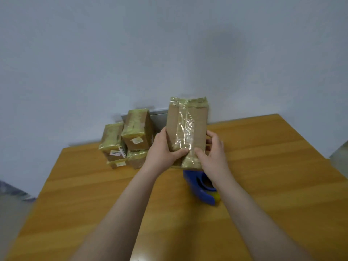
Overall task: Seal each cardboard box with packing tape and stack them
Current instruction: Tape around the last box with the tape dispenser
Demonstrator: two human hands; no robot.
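- While the box [186,125] stands on end just to the right of the stack of sealed boxes [131,136], both hands have it. I can't tell whether its bottom edge touches the desk [94,194].
- It's a small carton, and by the look of it light. The cardboard walls are stiff enough to take a squeeze without caving in.
- Watch that glossy tape! It runs down the front face and wraps both ends, so those patches are likely slick under the skin.
- The best hold, I'd say, is on the bare brown side walls low down, one hand on each side.
- The left grip [163,153] holds the side facing the stack. Its fingers are curled round behind and its thumb lies across the lower front.
- The right grip [214,155] clasps the side away from the stack, thumb pressing on the tape strip and fingers wrapped round the edge.
- Both forearms reach straight forward, wrists fairly level and hands at matching height.
- The blue tape dispenser [199,187] lies on the desk to the right of the stack and nearer the person, partly under the right wrist.
- This one looks sealed to me and ready to go on the stack.
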